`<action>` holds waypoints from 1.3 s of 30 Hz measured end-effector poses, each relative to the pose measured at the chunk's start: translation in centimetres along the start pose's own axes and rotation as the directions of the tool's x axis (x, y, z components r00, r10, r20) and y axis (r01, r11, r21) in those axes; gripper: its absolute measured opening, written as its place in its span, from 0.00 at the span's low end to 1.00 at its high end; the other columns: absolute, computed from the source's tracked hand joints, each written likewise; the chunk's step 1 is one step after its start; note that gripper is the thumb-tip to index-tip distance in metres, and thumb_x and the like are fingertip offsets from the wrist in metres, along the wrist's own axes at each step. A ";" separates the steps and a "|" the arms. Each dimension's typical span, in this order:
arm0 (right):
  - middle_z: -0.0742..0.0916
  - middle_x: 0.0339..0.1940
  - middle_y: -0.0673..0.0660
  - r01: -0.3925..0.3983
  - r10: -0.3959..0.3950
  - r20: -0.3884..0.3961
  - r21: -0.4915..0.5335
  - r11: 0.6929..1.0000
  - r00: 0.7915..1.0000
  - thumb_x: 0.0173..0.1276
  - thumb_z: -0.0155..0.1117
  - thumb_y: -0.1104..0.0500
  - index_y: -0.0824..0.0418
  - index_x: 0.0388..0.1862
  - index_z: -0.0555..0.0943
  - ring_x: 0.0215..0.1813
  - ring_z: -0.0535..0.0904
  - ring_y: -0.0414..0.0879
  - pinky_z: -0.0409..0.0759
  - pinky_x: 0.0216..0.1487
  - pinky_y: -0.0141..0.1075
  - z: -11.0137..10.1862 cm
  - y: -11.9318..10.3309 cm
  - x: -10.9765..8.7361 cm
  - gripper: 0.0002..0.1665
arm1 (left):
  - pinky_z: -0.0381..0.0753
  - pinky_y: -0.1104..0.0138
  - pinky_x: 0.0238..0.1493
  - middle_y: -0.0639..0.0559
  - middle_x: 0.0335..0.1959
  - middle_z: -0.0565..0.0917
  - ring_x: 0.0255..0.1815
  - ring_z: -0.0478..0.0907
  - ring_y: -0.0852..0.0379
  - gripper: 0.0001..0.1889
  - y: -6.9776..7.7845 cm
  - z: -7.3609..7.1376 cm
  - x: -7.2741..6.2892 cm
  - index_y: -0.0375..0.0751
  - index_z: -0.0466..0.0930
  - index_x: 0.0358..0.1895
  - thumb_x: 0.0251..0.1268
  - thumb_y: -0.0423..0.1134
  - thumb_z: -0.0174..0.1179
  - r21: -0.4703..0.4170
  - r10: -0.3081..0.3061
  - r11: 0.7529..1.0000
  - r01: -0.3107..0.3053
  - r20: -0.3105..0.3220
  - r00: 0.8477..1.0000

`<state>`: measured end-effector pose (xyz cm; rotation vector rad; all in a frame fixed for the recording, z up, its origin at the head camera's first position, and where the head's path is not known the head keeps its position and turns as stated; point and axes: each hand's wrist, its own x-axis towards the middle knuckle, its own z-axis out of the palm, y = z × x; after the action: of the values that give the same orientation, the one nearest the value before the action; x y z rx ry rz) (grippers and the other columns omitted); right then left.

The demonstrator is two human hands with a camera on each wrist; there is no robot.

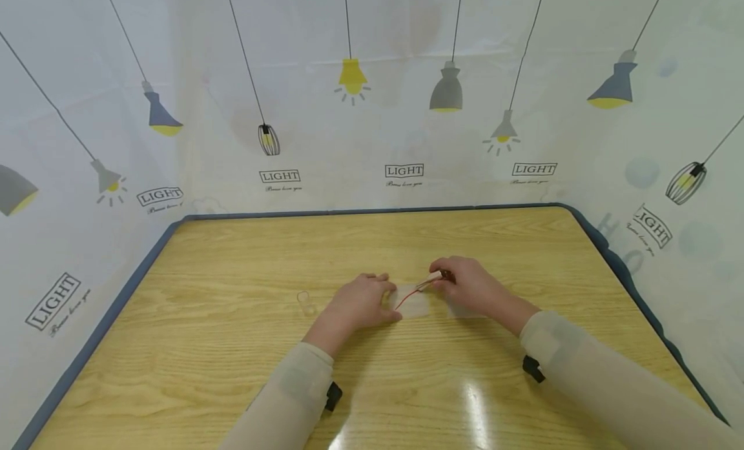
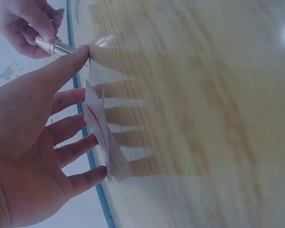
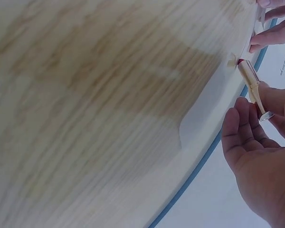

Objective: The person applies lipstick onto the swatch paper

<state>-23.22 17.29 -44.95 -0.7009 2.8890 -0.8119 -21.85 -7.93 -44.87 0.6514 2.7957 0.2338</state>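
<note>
My right hand [image 1: 473,285] grips a lipstick [image 1: 431,283] with a shiny gold and silver tube. In the right wrist view its red tip [image 3: 240,61] points down at the table side. Beneath it lies a small white paper [image 1: 415,308], crossed by a thin red line [image 1: 405,299] that runs up to the lipstick's tip. On the left of this sheet, my left hand [image 1: 361,301] touches the paper with fingers spread. The left wrist view shows its straight fingertips at the paper's edge, with the sheet [image 2: 115,159] lifted and bent there.
A second pale sheet [image 1: 463,312] lies partly under my right hand. Left of my left hand sits a small transparent item [image 1: 305,304] on the wooden table [image 1: 232,359]. A wall covering [image 1: 325,146] printed with lamps rises behind the table's dark blue edge.
</note>
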 end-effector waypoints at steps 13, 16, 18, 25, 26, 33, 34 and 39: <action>0.89 0.49 0.59 -0.019 0.020 0.014 -0.015 1.000 1.000 0.78 0.67 0.61 0.65 0.62 0.83 0.45 0.83 0.47 0.86 0.48 0.45 -0.2 0.2 -0.1 0.18 | 0.73 0.47 0.79 0.50 0.84 0.68 0.84 0.65 0.43 0.34 0.0 0.1 0.0 0.53 0.76 0.76 0.72 0.62 0.66 0.007 -0.003 1.000 0.003 0.000 1.000; 0.89 0.48 0.59 -0.027 0.027 0.017 -0.008 1.000 0.999 0.79 0.67 0.60 0.66 0.62 0.83 0.45 0.83 0.46 0.85 0.48 0.44 -0.2 0.2 -0.1 0.18 | 0.74 0.47 0.79 0.49 0.84 0.68 0.84 0.66 0.43 0.35 0.0 0.1 0.0 0.53 0.76 0.76 0.71 0.63 0.67 0.007 -0.003 1.000 0.003 -0.003 1.000; 0.89 0.46 0.58 -0.041 0.041 0.014 0.015 0.999 0.999 0.79 0.66 0.60 0.66 0.62 0.83 0.44 0.83 0.46 0.85 0.47 0.43 -0.4 0.2 -0.1 0.17 | 0.73 0.47 0.79 0.49 0.84 0.68 0.84 0.65 0.43 0.35 0.0 0.1 0.0 0.53 0.75 0.76 0.71 0.63 0.67 0.003 -0.005 1.000 0.005 0.000 1.000; 0.89 0.43 0.57 -0.068 0.071 -0.036 0.077 0.995 0.997 0.80 0.65 0.59 0.66 0.62 0.81 0.42 0.83 0.46 0.85 0.44 0.41 -1.0 0.0 -0.3 0.17 | 0.72 0.46 0.79 0.49 0.84 0.68 0.84 0.65 0.42 0.35 -0.1 0.3 0.1 0.53 0.76 0.76 0.71 0.62 0.67 -0.014 -0.009 1.000 0.009 -0.005 1.000; 0.89 0.42 0.57 -0.066 0.070 -0.040 0.076 0.995 0.997 0.80 0.65 0.59 0.66 0.62 0.82 0.42 0.83 0.46 0.84 0.44 0.41 -1.2 0.0 -0.4 0.17 | 0.72 0.46 0.80 0.49 0.84 0.67 0.85 0.64 0.43 0.34 -0.2 0.4 0.2 0.53 0.76 0.76 0.71 0.62 0.67 -0.018 -0.008 1.000 0.008 -0.006 1.000; 0.88 0.43 0.57 -0.063 0.066 -0.033 0.080 0.995 0.997 0.81 0.64 0.59 0.65 0.62 0.81 0.41 0.83 0.45 0.84 0.43 0.41 -1.7 -0.3 -0.7 0.16 | 0.75 0.47 0.77 0.47 0.80 0.74 0.80 0.71 0.44 0.33 -0.4 0.5 0.3 0.49 0.77 0.73 0.70 0.61 0.69 -0.073 0.010 0.997 -0.013 -0.036 0.999; 0.88 0.43 0.57 -0.062 0.065 -0.032 0.080 0.995 0.997 0.81 0.64 0.59 0.65 0.62 0.81 0.41 0.83 0.44 0.84 0.43 0.40 -1.7 -0.2 -0.7 0.16 | 0.76 0.48 0.76 0.47 0.78 0.76 0.79 0.73 0.44 0.33 -0.5 0.5 0.3 0.49 0.77 0.73 0.70 0.60 0.69 -0.081 0.014 0.997 -0.017 -0.044 0.999; 0.88 0.43 0.57 -0.066 0.069 -0.031 0.084 0.994 0.997 0.81 0.64 0.59 0.64 0.62 0.82 0.40 0.82 0.44 0.84 0.42 0.39 -1.8 -0.3 -0.8 0.16 | 0.81 0.51 0.70 0.49 0.69 0.84 0.70 0.81 0.47 0.33 -0.6 0.3 0.5 0.47 0.78 0.72 0.70 0.59 0.69 -0.093 0.021 0.995 -0.027 -0.065 0.998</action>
<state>-22.73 18.25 -43.26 -0.5835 2.8713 -0.9380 -22.45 -8.20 -45.43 0.6666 2.8190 0.3943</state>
